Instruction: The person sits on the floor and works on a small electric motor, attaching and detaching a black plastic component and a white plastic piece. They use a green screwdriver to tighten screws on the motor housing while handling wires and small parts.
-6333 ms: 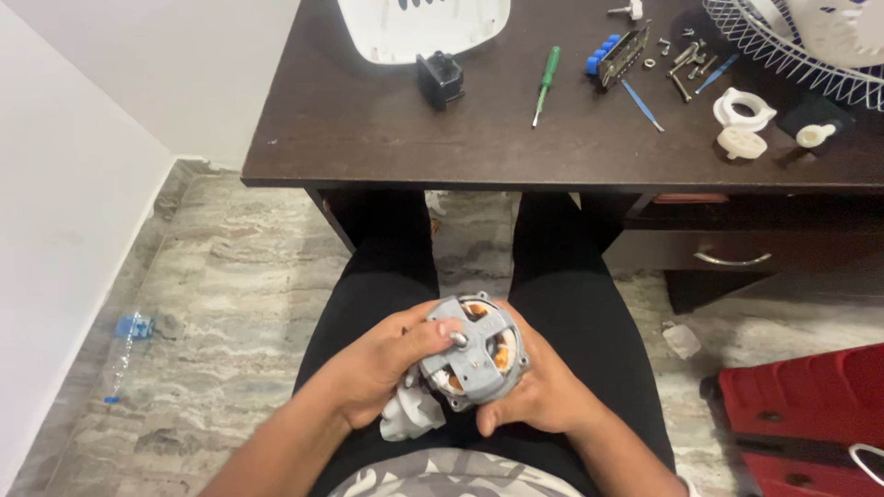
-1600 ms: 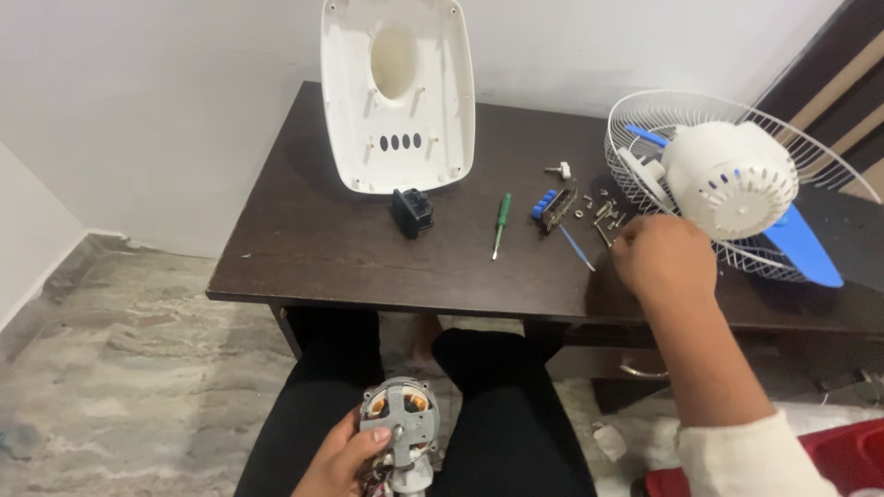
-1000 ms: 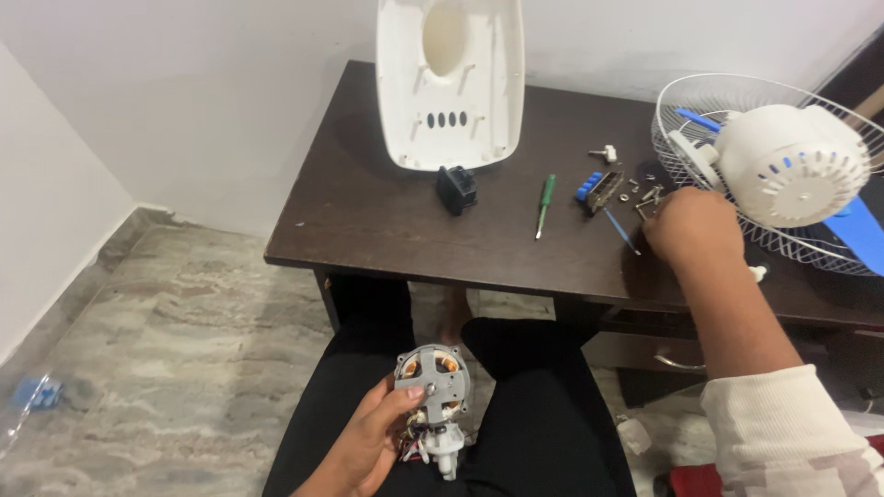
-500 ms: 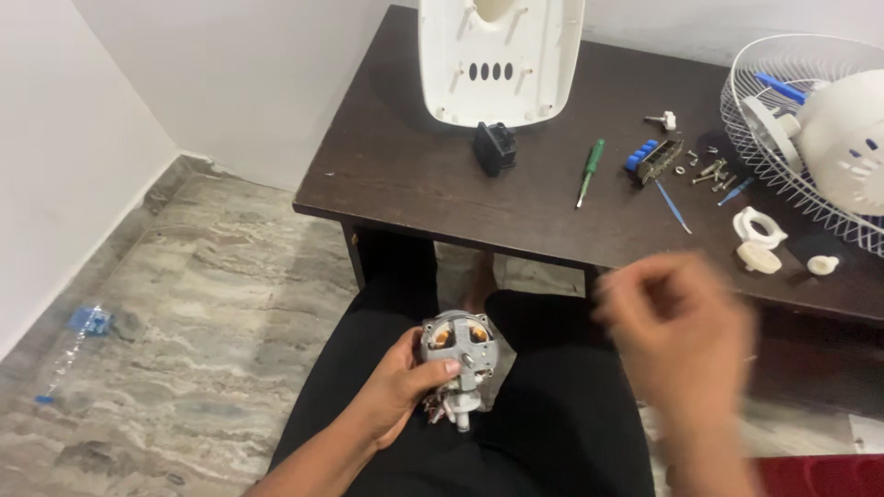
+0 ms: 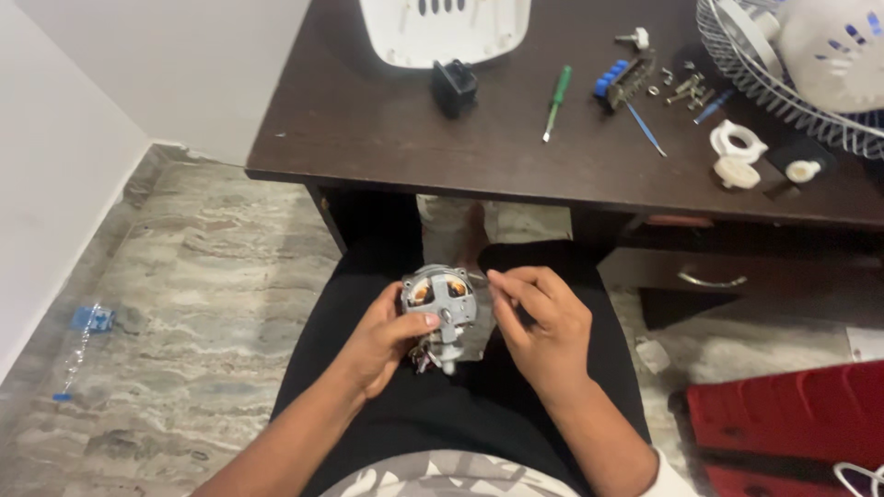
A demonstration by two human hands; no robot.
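White housing [image 5: 445, 28] and wire fan guard [image 5: 773, 83]: cut by top edge; small screws [image 5: 683, 87] perhaps, indistinct.

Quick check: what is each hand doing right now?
Left hand: closed around the small grey motor, holding it over the lap.
Right hand: fingertips pinched beside the motor; contents cannot be told.

Motor [image 5: 440, 304] on lap, before desk [image 5: 387, 138]

Looks like a room at home. Dark wooden desk [image 5: 414, 138] against a plain white wall [image 5: 184, 64], over marble-patterned floor tiles [image 5: 203, 276]. Serves as a makeshift repair bench, with green screwdriver [image 5: 555, 99] and loose screws [image 5: 681, 87] scattered on top.
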